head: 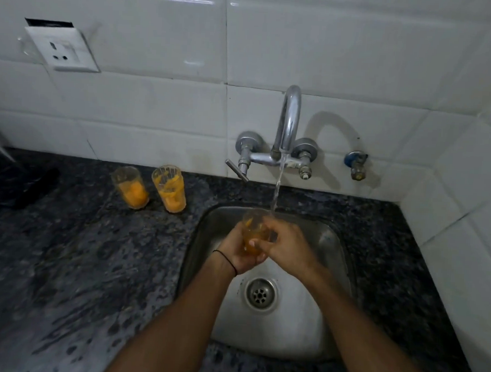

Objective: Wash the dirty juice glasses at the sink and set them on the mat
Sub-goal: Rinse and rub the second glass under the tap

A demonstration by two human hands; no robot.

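Two clear tumblers smeared with orange juice (pixel 150 188) stand unwashed on the dark speckled counter (pixel 64 261). Over the steel sink (pixel 329 241), left hand (pixel 239 249) and right hand (pixel 285 244) both grip a third juice-stained glass (pixel 254 232) under the running chrome tap (pixel 289 122). Rinsing stage; next, rub the inside.

A white wall socket (pixel 62 49) sits upper left on white tiles (pixel 359 49); a blue-capped valve (pixel 357 164) at centre right
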